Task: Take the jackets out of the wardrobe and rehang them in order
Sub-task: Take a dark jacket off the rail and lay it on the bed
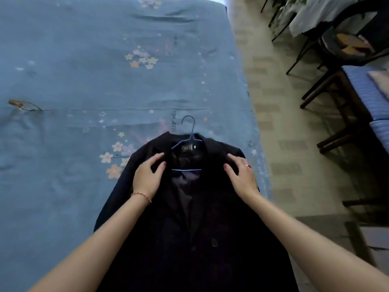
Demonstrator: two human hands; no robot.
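Note:
A dark navy jacket (189,218) lies face up on the blue bed sheet (84,81), collar away from me. A blue wire hanger (190,131) sits inside it, hook pointing toward the far end of the bed and its lower bar showing across the open front. My left hand (148,175) rests on the left shoulder and lapel, fingers spread, thumb near the hanger bar. My right hand (241,173) lies on the right shoulder with fingers spread on the cloth. Neither hand visibly pinches the fabric.
A pair of glasses (24,105) lies on the sheet at the far left. The bed edge runs down the right, with tiled floor (280,114) beyond. Dark chairs (345,47) and a blue-cushioned wooden seat (366,95) stand at the right.

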